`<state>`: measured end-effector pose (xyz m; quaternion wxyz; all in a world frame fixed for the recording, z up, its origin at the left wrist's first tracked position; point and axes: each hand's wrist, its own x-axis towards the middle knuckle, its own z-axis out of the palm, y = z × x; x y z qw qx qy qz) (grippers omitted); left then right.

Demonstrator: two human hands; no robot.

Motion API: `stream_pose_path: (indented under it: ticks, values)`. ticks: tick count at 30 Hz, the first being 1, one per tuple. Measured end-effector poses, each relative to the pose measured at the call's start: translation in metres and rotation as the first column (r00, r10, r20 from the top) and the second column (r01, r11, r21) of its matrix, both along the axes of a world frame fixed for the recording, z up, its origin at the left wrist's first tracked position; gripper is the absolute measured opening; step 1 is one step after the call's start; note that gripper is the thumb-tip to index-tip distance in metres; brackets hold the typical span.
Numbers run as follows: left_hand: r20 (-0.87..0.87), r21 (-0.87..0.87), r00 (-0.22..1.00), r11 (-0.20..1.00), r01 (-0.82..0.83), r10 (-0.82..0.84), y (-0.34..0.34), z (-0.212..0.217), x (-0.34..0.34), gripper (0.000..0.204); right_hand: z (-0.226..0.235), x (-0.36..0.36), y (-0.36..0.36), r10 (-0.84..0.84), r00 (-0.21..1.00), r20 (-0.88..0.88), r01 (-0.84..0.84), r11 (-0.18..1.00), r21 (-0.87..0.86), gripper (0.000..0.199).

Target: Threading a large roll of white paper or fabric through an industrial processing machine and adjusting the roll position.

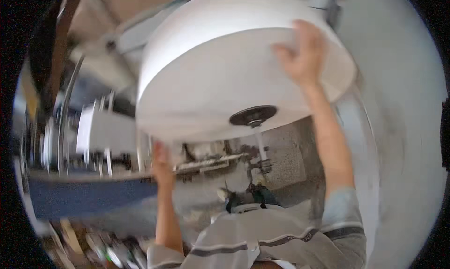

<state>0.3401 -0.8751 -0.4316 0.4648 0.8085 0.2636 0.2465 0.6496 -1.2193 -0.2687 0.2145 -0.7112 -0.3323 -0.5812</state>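
A very large white roll (201,88) fills the upper middle, its broad flat face turned toward me. Low on that face sits a black round hub (253,115), with a silver shaft (261,144) running down from it. My right hand (307,53) lies against the face near the upper right rim, fingers stretched up and thumb spread. By the roll's lower left edge is my left hand (161,163), raised and smeared by motion. Its fingers are partly lost against the rim, so I cannot make out whether it grips the roll.
To the left stands machinery with upright metal posts (68,109) and a white block-shaped part (105,130). Below them runs a dark blue panel (93,196). A pale wall-like surface (403,128) rises along the right. My feet (248,194) show on the floor beneath the roll.
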Motion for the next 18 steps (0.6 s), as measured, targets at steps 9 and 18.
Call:
stream_pose_path:
  ticks: [9, 18]
  values:
    - [-0.122, -0.585, 0.958, 0.761, -0.281, 0.26, -0.024, -0.124, -0.17, 0.029, 0.001, -0.014, 0.068, -0.036, 0.996, 0.084, 0.043, 0.996, -0.083, 0.066]
    - [-0.028, -0.635, 0.806, 0.612, -0.471, 0.591, 0.083, -0.067, -0.17, 0.039, 0.009, -0.028, 0.085, 0.002, 0.991, 0.137, 0.008, 0.997, -0.073, 0.056]
